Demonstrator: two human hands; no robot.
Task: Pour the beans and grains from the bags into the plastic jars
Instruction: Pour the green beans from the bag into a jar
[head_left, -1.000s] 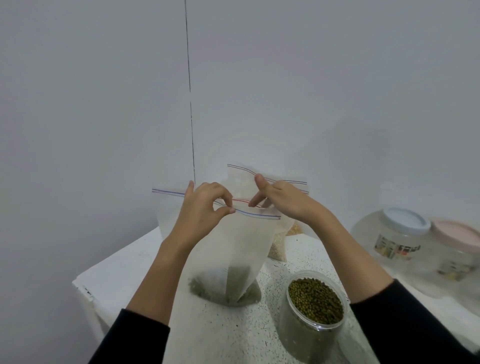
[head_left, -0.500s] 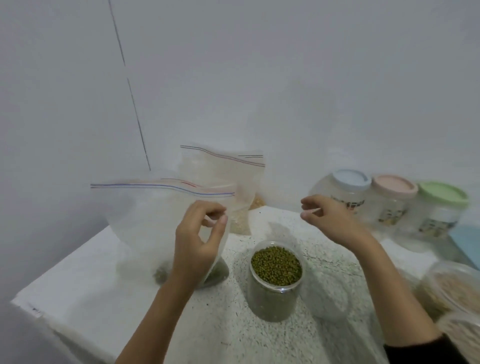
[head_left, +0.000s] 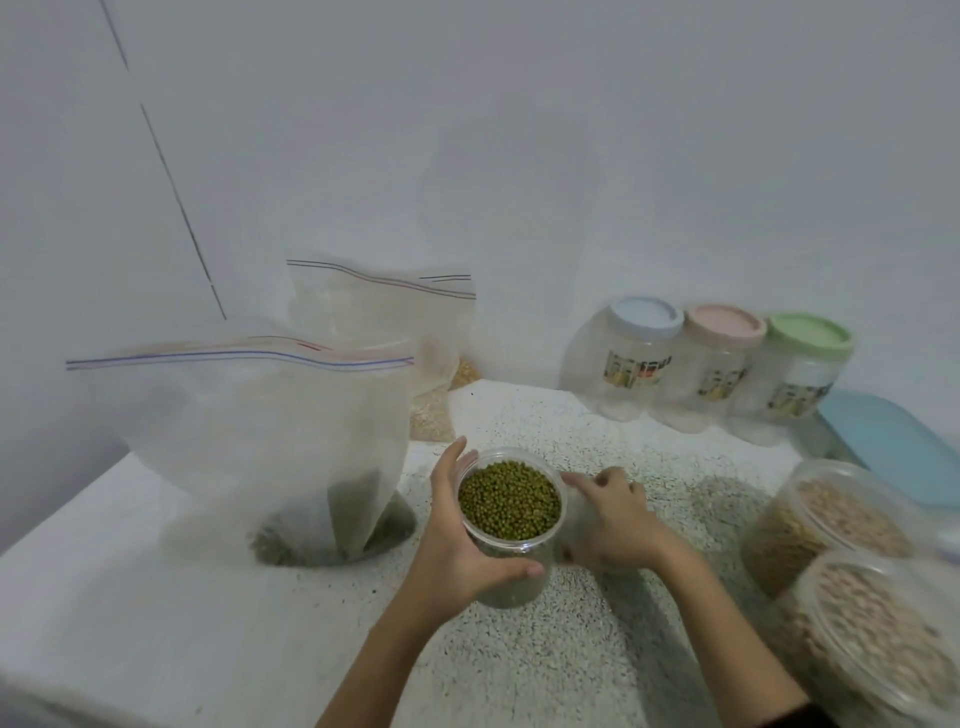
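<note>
- Head view: The left hand (head_left: 457, 540) had its fingers curled round the open jar (head_left: 510, 525) of green beans, which stood on the speckled worktop (head_left: 597, 649).
- The right hand (head_left: 610, 522) lay just beside the jar with its fingers bent; I could not tell if it gripped anything.
- A big clear bag (head_left: 270, 441) with a few beans at the bottom stood left of the jar.
- Three lidded jars (head_left: 717, 364) lined the wall.

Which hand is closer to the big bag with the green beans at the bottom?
Left. The left hand grips the jar of green beans right beside the big bag; the right hand is on the jar's far side.
</note>
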